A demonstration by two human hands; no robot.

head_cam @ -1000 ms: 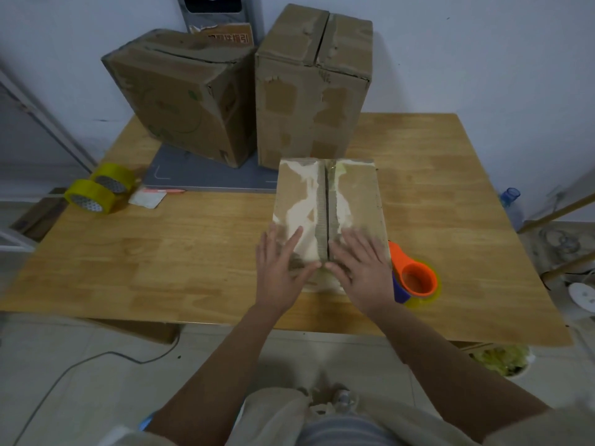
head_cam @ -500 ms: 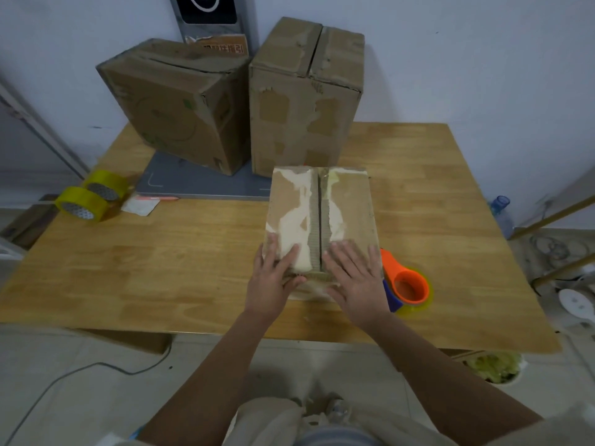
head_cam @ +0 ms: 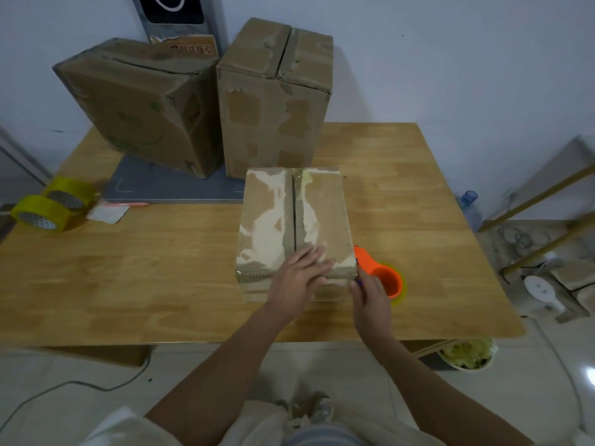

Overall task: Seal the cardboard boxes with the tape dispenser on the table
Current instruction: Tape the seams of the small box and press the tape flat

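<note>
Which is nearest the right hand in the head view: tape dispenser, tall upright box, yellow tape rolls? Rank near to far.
From the right hand:
1. Tape dispenser, right beside it, at the fingertips.
2. Tall upright box, back centre.
3. Yellow tape rolls, far left table edge.

Left hand [head_cam: 297, 278] flat, fingers straight; right hand [head_cam: 370, 299] lower (grip unclear).

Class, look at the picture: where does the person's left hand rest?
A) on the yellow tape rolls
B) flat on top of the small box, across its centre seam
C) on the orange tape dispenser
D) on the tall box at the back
B: the left hand lies with fingers spread on the near end of the small box, over its seam.
</note>
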